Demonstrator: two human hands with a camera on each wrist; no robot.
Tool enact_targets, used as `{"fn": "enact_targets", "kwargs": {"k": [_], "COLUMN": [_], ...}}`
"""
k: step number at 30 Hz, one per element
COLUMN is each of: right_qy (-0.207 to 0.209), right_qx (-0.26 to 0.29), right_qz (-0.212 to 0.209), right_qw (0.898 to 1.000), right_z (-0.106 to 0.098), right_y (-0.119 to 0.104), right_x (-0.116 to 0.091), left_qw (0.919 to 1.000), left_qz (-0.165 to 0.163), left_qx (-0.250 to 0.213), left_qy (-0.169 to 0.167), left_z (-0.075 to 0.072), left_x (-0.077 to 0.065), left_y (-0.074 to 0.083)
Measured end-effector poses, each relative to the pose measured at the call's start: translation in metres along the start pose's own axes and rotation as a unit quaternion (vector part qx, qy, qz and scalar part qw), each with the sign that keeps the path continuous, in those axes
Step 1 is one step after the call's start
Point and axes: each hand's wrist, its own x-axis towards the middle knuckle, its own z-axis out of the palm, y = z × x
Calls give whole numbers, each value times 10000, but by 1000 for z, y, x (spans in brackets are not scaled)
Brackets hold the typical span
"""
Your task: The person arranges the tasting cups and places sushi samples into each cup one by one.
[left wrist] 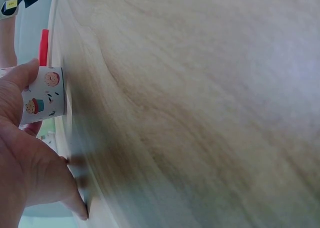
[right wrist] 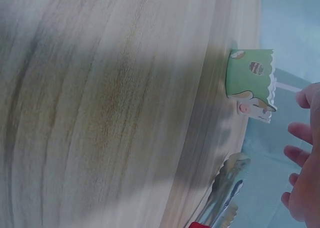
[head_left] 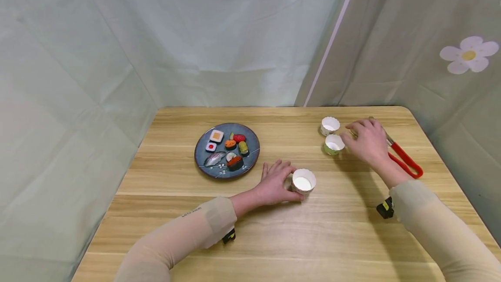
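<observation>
My left hand (head_left: 275, 185) grips a white paper baking cup (head_left: 303, 182) between thumb and fingers, near the middle of the table. In the left wrist view that cup (left wrist: 44, 97) shows printed cupcakes and stands upright on the wood. My right hand (head_left: 367, 141) hovers just right of a green paper baking cup (head_left: 333, 146), fingers loosely bent, holding nothing. From the right wrist view, a gap shows between the fingers (right wrist: 299, 155) and the green cup (right wrist: 252, 73). Right behind the green cup stands another white paper cup (head_left: 329, 126).
Metal tongs with red handles (head_left: 408, 160) lie at the right, partly under my right hand. To the left sits a dark blue plate (head_left: 203, 166) bearing several sushi pieces (head_left: 235, 162). Hanging fabric (head_left: 235, 55) surrounds the wooden table (head_left: 172, 160) at the back and sides.
</observation>
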Motion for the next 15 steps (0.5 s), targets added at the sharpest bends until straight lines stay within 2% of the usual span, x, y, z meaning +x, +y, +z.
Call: {"fn": "enact_targets", "kwargs": {"k": [8, 11, 15], "right_qy": [-47, -25, 140], "right_qx": [-1, 64, 103], "right_qz": [-450, -894, -1681], "right_qw": [9990, 9960, 9856], "right_z": [-4, -2, 1], "right_y": [-7, -9, -13], "right_x": [-4, -6, -10], "left_qw": [10000, 10000, 10000], "left_qz": [-14, -22, -21], "left_qx": [-7, -18, -11], "left_qy": [-4, -19, -19], "left_z": [-1, -1, -1], "left_x": [-1, -1, -1], "left_y": [1, 1, 1]}}
